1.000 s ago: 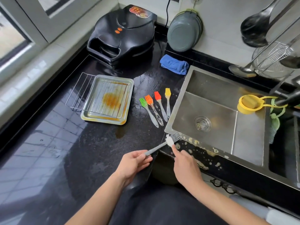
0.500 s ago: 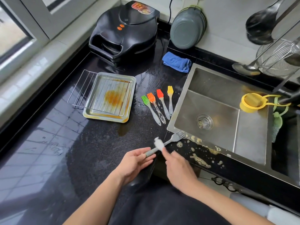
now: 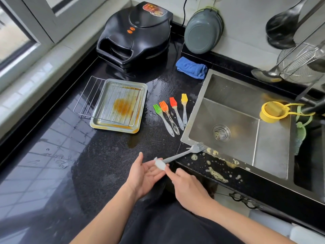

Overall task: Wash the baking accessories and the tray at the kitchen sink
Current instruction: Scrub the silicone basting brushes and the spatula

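1. Your left hand [image 3: 146, 175] lies palm up with relaxed fingers, cradling the foamy handle end of the grey silicone basting brush [image 3: 177, 157].
2. Your right hand [image 3: 190, 189] pinches that soapy end.
3. The brush bristles point to 2 o'clock, at the steel sink [image 3: 197, 110] corner.
4. The stained metal baking tray [image 3: 142, 110] with its wire rack [image 3: 91, 97] sits on the black counter [image 3: 88, 164] at 10 o'clock.
5. Four coloured silicone brushes [image 3: 169, 115] lie at 12 o'clock.

Wet black countertop [image 3: 98, 155] with tray [image 3: 142, 106], four brushes [image 3: 173, 113], blue cloth [image 3: 191, 67].
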The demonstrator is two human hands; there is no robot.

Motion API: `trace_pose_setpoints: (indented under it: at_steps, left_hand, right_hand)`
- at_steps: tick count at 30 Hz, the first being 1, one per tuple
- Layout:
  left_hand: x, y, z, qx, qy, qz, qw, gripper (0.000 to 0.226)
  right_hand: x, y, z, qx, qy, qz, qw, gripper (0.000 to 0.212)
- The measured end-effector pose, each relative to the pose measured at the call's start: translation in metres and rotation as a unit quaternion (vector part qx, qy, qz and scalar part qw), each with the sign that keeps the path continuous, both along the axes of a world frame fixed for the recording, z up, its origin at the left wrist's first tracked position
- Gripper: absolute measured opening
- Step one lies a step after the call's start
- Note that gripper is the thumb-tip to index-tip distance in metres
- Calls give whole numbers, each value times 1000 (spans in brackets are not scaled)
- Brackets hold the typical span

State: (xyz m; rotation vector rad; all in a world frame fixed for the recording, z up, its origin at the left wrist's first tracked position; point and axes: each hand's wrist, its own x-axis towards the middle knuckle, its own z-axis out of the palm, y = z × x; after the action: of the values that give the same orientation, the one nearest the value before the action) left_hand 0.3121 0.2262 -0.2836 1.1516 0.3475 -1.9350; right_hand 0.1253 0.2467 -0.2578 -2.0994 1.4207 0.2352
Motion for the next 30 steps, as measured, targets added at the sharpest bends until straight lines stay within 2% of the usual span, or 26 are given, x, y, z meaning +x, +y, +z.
trace_pose_setpoints:
  at_steps: [2,6,8,9,10,11,12,13,14,15,17,20,22,24,26,28,30]
  left_hand:
    - [0,0,0,1,0,-1,1000,81]
    - [-5,-1,3,11,-26,7,1000,67]
    - [-12,-4,7,-5,-141,-47,989,46]
    - [-16,-6,9,-29,-243,-99,964,33]
    - [-18,-7,10,-65,-362,-157,917,22]
    - [-21,-9,9,-118,-481,-219,841,16]
    - [-23,-11,6,-182,-580,-279,743,14]
    - [-26,-14,3,-247,-643,-323,649,14]
    - [-29,-18,-3,-305,-674,-351,575,18]
    - [-32,-22,-9,-349,-684,-376,519,19]
    - [-38,-29,-18,-391,-694,-420,435,20]
    - [-38,-31,-21,-405,-720,-427,367,14]
    - [-39,-31,-18,-417,-731,-429,328,5]
    - [-40,-31,-17,-423,-737,-444,286,7]
    - [-42,-34,-15,-428,-738,-463,242,18]
    - [-46,-36,-12,-441,-738,-472,196,26]
    - [-48,-39,-12,-458,-729,-482,163,30]
  right_hand:
    - [-3,0,-4,-6,13,-27,1000,67]
    - [-2,0,5,4,-61,-13,998,63]
    - [-13,-7,4,-15,-100,-93,991,64]
    - [-22,-12,3,-30,-107,-153,982,64]
    - [-32,-17,1,-39,-107,-213,970,62]
    - [-44,-22,-1,-46,-97,-263,959,61]
    - [-56,-26,-1,-49,-85,-297,950,60]
    - [-66,-29,0,-54,-65,-315,945,59]
    - [-74,-33,-1,-60,-39,-322,944,58]
    - [-77,-35,0,-68,-12,-321,945,57]
    - [-71,-37,0,-67,24,-274,959,58]
    - [-46,-14,-11,-101,53,-123,986,62]
    - [-50,-19,-7,-92,70,-151,982,64]
    - [-61,-29,-5,-61,110,-209,970,69]
    - [-57,-25,-3,-67,115,-187,973,70]
    - [-47,-20,-1,-49,75,-137,987,65]
    - [-58,-29,0,-45,60,-156,985,62]
